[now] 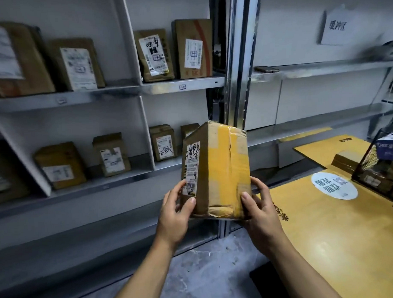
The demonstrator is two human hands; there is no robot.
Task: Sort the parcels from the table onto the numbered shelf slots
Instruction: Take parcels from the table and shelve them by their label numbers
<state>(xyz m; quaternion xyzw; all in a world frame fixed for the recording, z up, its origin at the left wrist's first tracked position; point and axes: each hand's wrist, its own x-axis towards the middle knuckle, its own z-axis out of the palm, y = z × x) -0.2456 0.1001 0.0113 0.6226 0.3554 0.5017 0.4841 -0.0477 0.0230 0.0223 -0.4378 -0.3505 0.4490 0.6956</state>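
Two bare forearms reach in from the bottom edge, left hand [173, 214] and right hand [263, 210] clasping a taped cardboard parcel [223, 170] upright between them. It is off the table, in mid-air in front of the shelving. Left thumb presses the box's lower edge just beside its shipping label, which has handwritten marks; right fingers curl round the opposite lower corner. Yellow tape runs down the parcel's facing side.

Behind at left, a grey metal shelf unit [100, 94] covers most of the wall, split into slots by slanted white dividers. A shiny metal post [239, 58] separates it from a second shelf unit [322, 68] at rt. A yellow table [328, 244] takes the lower-right corner. Speckled grey concrete floor [206, 271] shows between shelving and table.

Approx. eight brown boxes stand in the left unit's slots w/ labels facing out: four upper-level boxes [153, 54] and four lower-level boxes [60, 164]. A black wire basket [370, 165] holding more boxes rests on the table's far end. A white paper sign [336, 27] w/ Chinese characters hangs on the plain wall above the rt. shelves. A round white sticker [333, 185] lies flat on the tabletop near the basket. A dark flat object [266, 69] sits on the second unit's top level; cannot tell what it is. Small slot tags [182, 87] sit on the left unit's front edge, too blurred to read.
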